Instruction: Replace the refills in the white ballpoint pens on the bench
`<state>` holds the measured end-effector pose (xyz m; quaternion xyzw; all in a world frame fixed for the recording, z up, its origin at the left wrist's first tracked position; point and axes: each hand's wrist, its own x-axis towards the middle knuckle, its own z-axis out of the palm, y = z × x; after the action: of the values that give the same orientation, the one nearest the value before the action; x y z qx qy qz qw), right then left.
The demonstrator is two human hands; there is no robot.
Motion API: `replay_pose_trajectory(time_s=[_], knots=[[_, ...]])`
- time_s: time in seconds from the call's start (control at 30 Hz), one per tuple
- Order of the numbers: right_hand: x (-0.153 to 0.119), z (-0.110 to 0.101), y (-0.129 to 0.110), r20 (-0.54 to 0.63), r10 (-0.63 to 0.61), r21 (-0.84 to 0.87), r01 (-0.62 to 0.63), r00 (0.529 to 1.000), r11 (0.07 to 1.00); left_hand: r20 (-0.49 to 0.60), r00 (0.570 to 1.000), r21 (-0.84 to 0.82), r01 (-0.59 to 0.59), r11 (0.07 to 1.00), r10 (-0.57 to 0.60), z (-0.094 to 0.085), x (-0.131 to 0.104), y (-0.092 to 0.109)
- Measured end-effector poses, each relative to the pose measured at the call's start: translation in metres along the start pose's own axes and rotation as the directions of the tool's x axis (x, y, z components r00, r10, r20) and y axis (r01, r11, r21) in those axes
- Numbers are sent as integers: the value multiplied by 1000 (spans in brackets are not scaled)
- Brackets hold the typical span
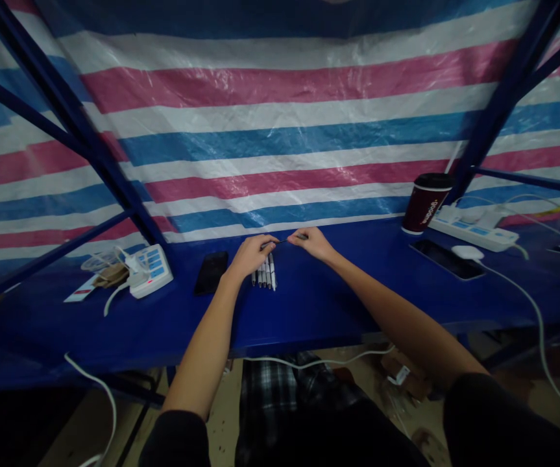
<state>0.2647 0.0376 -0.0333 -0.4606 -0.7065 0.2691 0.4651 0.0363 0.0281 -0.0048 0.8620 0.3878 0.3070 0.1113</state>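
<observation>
Both my hands are at the far side of the blue table (309, 305), each pinching one end of a thin dark pen (283, 242). Its slim middle shows between them, lying roughly level; I cannot tell if it is in one piece. My left hand (250, 255) closes on the left end, fingers curled. From the right, my right hand (315, 244) grips the other end between thumb and fingertips. Several white pens (267, 275) with dark tips lie side by side below my left hand, which hides their upper ends.
Left of the pens lies a black phone (211, 272), with a white power strip (151, 271) beyond it. To the right are a dark red cup (424, 204) with a straw, another phone (446, 259), a white charger (467, 252) and a second power strip (477, 232). Striped sheeting (280, 149) hangs behind.
</observation>
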Motion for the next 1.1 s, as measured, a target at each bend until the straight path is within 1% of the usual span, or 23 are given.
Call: replay_pose_trajectory(time_s=[0.13, 0.17, 0.23, 0.27, 0.33, 0.37, 0.4, 0.43, 0.5, 0.57, 0.6, 0.67, 0.73, 0.8, 0.9, 0.93, 0.97, 1.0, 1.03, 1.1], knots=[[-1, 1, -3, -25, 24, 13, -23, 999, 1000, -1, 1000, -49, -6, 999, 6, 2, 1, 1], [0, -1, -4, -42, 37, 22, -37, 998, 999, -23, 1000, -65, 2, 998, -4, 1, 1, 1], [2, -7, -3, -92, 68, 68, -62, 993, 996, -121, 991, -126, 41, 991, -57, -1, 2, 0], [3, -12, -3, -122, 84, 109, -71, 989, 991, -189, 977, -187, 66, 980, -102, -2, 3, -1], [4, -20, -1, -176, 131, 206, -94, 976, 974, -316, 923, -378, 88, 921, -218, -7, 5, -3], [4, -24, -1, -195, 165, 250, -114, 967, 962, -351, 894, -493, 78, 867, -279, -9, 5, -4], [4, -27, 0, -206, 204, 287, -140, 957, 948, -359, 871, -602, 59, 796, -336, -12, 6, -5], [4, -29, 1, -209, 241, 318, -167, 948, 933, -346, 855, -696, 42, 716, -386, -14, 6, -6], [3, -32, 1, -195, 288, 378, -199, 937, 904, -282, 842, -826, 31, 563, -460, -17, 6, -6], [2, -31, 0, -170, 299, 443, -198, 939, 874, -208, 843, -893, 43, 448, -496, -18, 5, -5], [2, -30, 0, -157, 300, 474, -195, 941, 859, -180, 846, -912, 48, 407, -503, -18, 5, -4], [2, -29, -1, -128, 296, 521, -190, 947, 832, -139, 855, -930, 61, 361, -500, -18, 5, -4], [2, -29, -1, -104, 287, 548, -186, 952, 815, -114, 857, -935, 78, 346, -502, -17, 6, -6], [3, -29, 0, -92, 282, 553, -186, 955, 812, -104, 848, -941, 87, 328, -520, -16, 6, -8], [2, -29, 0, -89, 281, 539, -191, 956, 820, -103, 821, -955, 77, 287, -562, -15, 7, -12], [2, -30, -1, -91, 279, 535, -190, 956, 823, -111, 816, -953, 75, 293, -568, -15, 7, -13], [1, -30, -2, -96, 277, 528, -186, 956, 828, -130, 813, -942, 78, 327, -567, -14, 8, -13], [1, -30, -3, -104, 274, 518, -183, 956, 835, -164, 814, -914, 87, 395, -557, -13, 7, -13], [0, -30, -5, -116, 269, 502, -177, 956, 846, -211, 819, -862, 102, 497, -534, -12, 7, -13], [-2, -30, -10, -150, 245, 444, -156, 958, 882, -308, 842, -671, 137, 729, -442, -9, 7, -11]])
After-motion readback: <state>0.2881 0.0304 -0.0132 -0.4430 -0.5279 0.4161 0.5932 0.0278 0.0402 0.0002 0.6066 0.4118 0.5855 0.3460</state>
